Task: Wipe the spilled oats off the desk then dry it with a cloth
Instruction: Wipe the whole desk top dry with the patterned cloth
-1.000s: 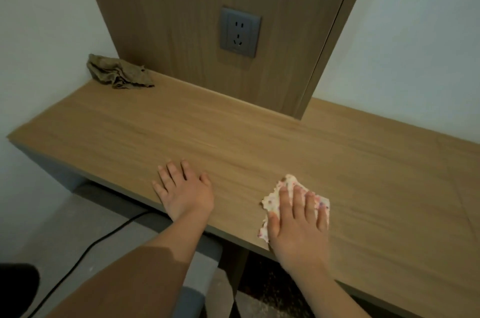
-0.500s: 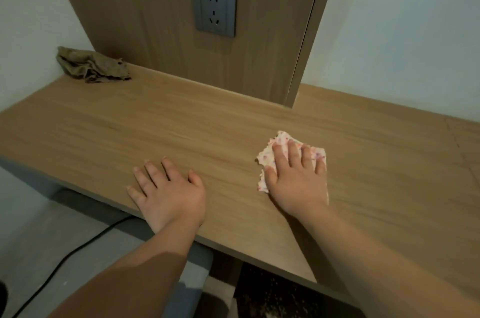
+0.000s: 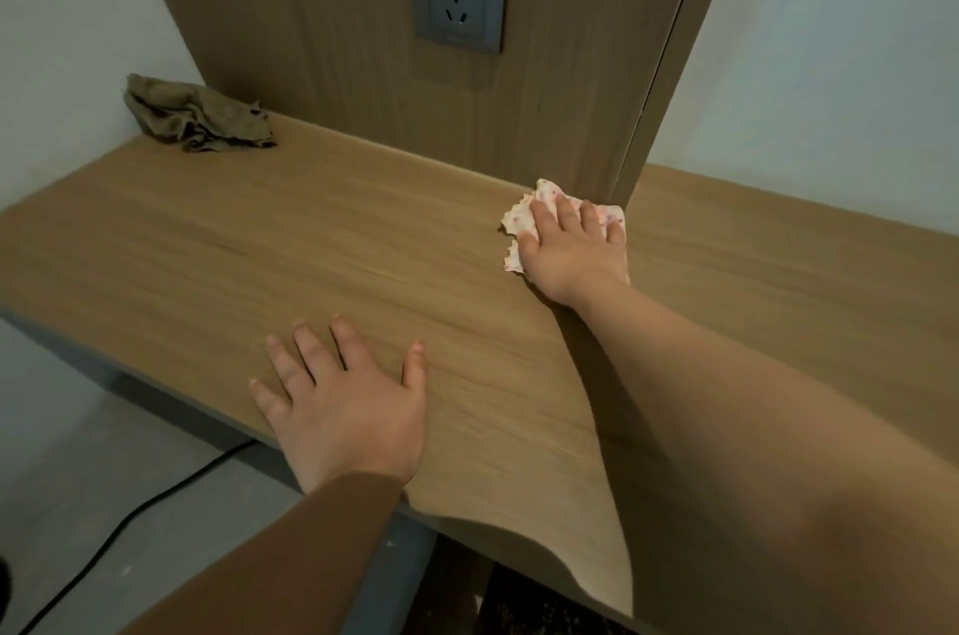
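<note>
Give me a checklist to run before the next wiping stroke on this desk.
1. Right hand pressing flat on the patterned cloth: ok.
2. Left hand flat on the desk, beside the cloth's path: ok.
3. Room to push farther back: not ok, the cloth lies at the wood panel's foot.
4. Oats on the open desk: none visible, ok; under the cloth, cannot tell.
5. Desk surface dry: cannot tell.
6. Brown cloth crumpled in the back left corner, apart from both hands: ok.

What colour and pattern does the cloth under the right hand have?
The cloth is white with small pink dots, best seen in the head view.
</note>
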`<action>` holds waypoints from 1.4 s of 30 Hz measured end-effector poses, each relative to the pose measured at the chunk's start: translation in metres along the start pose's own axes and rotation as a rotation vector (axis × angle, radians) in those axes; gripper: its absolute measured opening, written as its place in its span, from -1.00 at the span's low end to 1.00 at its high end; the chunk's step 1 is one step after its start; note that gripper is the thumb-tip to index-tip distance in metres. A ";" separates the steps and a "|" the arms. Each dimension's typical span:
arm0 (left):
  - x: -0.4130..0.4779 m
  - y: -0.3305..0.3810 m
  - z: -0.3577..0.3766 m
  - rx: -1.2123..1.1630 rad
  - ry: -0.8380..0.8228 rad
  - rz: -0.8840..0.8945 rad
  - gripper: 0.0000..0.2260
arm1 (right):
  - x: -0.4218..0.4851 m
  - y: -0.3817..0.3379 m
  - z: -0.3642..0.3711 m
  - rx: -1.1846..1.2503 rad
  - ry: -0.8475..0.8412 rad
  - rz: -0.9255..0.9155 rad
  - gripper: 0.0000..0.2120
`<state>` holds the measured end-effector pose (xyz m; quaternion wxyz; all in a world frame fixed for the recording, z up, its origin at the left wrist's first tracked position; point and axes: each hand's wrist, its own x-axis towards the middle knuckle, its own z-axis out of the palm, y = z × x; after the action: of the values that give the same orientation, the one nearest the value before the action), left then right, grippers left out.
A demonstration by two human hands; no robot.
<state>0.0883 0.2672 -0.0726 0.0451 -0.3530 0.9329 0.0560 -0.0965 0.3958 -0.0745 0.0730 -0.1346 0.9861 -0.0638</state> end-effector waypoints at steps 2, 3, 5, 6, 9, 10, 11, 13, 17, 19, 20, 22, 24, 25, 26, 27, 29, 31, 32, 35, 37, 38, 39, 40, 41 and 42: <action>-0.001 0.000 -0.001 0.002 -0.002 0.002 -0.28 | -0.006 -0.005 -0.004 0.001 -0.002 -0.014 -0.48; -0.001 0.001 0.000 0.003 -0.003 0.002 -0.28 | -0.020 -0.006 -0.004 -0.005 -0.013 -0.062 -0.49; -0.001 0.000 -0.001 -0.002 0.001 -0.003 -0.28 | -0.073 0.001 0.004 -0.048 0.006 -0.258 -0.49; -0.002 -0.001 -0.001 -0.009 0.003 -0.003 -0.28 | -0.110 0.004 0.009 -0.057 0.050 -0.373 -0.49; 0.001 0.001 0.000 -0.004 0.010 0.006 -0.29 | -0.170 0.020 0.004 -0.085 0.045 -0.503 -0.49; 0.001 0.001 0.000 0.010 0.002 0.003 -0.29 | -0.160 0.030 0.002 -0.113 0.003 -0.450 -0.49; 0.001 0.001 0.000 0.021 -0.005 0.002 -0.29 | -0.140 0.040 0.001 -0.128 0.000 -0.362 -0.49; 0.001 0.001 0.001 0.021 -0.002 0.005 -0.29 | -0.083 0.055 -0.005 -0.105 0.017 -0.137 -0.50; 0.001 0.000 -0.001 0.034 -0.024 -0.010 -0.31 | -0.034 0.056 -0.004 -0.038 -0.002 0.100 -0.48; 0.002 0.001 0.000 0.043 -0.026 0.009 -0.33 | -0.056 0.052 -0.001 -0.027 0.006 0.082 -0.47; 0.002 0.002 -0.001 0.051 -0.020 0.012 -0.34 | -0.076 0.049 0.001 -0.024 0.012 0.049 -0.47; 0.001 0.002 -0.001 0.073 -0.007 0.020 -0.36 | -0.127 0.044 0.006 -0.022 0.021 -0.028 -0.47; 0.001 0.004 -0.002 0.066 -0.008 0.039 -0.37 | -0.184 0.044 0.016 -0.058 0.041 -0.131 -0.48; 0.001 0.004 -0.002 0.052 -0.010 0.047 -0.39 | -0.213 0.046 0.021 -0.096 0.048 -0.186 -0.48; 0.000 0.003 -0.002 0.041 -0.009 0.054 -0.40 | -0.236 0.048 0.023 -0.109 0.047 -0.212 -0.49; -0.001 0.003 -0.001 0.031 -0.005 0.063 -0.42 | -0.251 0.053 0.022 -0.101 0.022 -0.210 -0.50; -0.003 0.003 0.000 0.011 0.006 0.093 -0.45 | -0.257 0.067 0.015 -0.109 -0.027 -0.184 -0.47; -0.004 0.002 0.002 -0.009 0.023 0.125 -0.47 | -0.239 0.077 0.012 -0.079 0.003 -0.111 -0.43; -0.004 0.002 0.002 -0.019 0.031 0.138 -0.49 | -0.226 0.079 0.012 -0.047 0.006 -0.040 -0.44; -0.008 -0.001 0.001 -0.035 0.029 0.190 -0.51 | -0.205 0.074 0.010 -0.020 0.023 0.075 -0.48; -0.010 -0.003 0.001 -0.015 0.024 0.251 -0.50 | -0.221 0.067 0.011 -0.021 0.008 0.064 -0.47; -0.012 -0.004 0.000 0.005 0.015 0.280 -0.50 | -0.237 0.064 0.016 -0.055 0.020 0.016 -0.46; -0.014 -0.006 -0.001 0.030 -0.003 0.310 -0.48 | -0.254 0.062 0.021 -0.093 0.060 -0.071 -0.46; -0.017 -0.008 -0.002 0.057 -0.024 0.351 -0.47 | -0.272 0.061 0.022 -0.128 0.084 -0.165 -0.46; -0.020 -0.009 -0.002 0.075 -0.042 0.408 -0.47 | -0.284 0.062 0.021 -0.132 0.073 -0.230 -0.47; -0.025 -0.009 -0.004 0.083 -0.058 0.473 -0.48 | -0.288 0.068 0.020 -0.156 0.044 -0.287 -0.47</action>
<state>0.1128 0.2759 -0.0663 0.0719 -0.1209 0.9894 0.0368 0.1639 0.5374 -0.0679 0.0307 -0.2781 0.9601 0.0003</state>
